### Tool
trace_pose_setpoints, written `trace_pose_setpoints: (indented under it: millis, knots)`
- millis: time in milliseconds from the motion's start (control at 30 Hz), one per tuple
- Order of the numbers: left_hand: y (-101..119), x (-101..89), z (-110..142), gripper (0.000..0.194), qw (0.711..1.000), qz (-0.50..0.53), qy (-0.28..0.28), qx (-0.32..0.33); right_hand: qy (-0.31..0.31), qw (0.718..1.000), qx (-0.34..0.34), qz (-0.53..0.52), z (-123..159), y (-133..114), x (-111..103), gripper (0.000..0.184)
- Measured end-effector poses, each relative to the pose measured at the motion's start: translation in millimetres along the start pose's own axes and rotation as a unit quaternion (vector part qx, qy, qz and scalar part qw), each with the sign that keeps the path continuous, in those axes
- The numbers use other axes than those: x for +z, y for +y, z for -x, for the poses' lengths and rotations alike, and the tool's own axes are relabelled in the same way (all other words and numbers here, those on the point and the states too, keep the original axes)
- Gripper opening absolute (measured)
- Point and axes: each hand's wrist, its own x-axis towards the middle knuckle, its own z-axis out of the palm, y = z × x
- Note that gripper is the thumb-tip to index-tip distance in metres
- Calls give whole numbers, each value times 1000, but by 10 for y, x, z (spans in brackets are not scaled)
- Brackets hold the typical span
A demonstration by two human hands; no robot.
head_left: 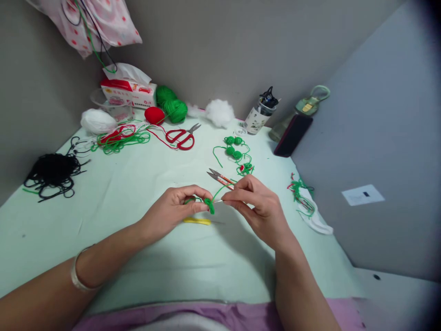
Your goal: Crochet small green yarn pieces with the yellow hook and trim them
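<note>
My left hand [184, 202] pinches a small green crocheted piece [209, 205] between thumb and forefinger. My right hand [257, 204] is closed on a thin metal needle [218, 201], whose tip reaches the crocheted piece. Green yarn arcs from the piece up to the right fingers. Thread snips [217, 176] lie just behind the right hand, which partly covers them. On the table below the left fingertips rests a yellow-handled tool [196, 221] with a thin metal shaft. Small green crocheted balls [233, 152] with loose yarn tails sit farther back.
Red-handled scissors [181, 138], a green yarn ball [175, 110], a red yarn ball [154, 116] and white stuffing [219, 113] stand at the back. Black yarn [55, 172] heaps at left. A phone [293, 135] leans against a bottle [308, 105] at right, with yarn scraps [303, 195] nearer.
</note>
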Motion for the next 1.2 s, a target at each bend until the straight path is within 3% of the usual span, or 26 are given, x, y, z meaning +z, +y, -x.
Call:
trace_pose_setpoints:
  millis: [400,867,1200]
  knots:
    - [16,-2,-20,18,1000,4,-13,7,-17,1000,-13,7,-1,3,21,17]
    - [40,-14,-5,18,999,34,-25,-16,-11,989,37,-145,-20,16,85,14]
    - [37,-29,10,17,999,45,-27,-7,-23,983,57,-175,-39,31,84,15]
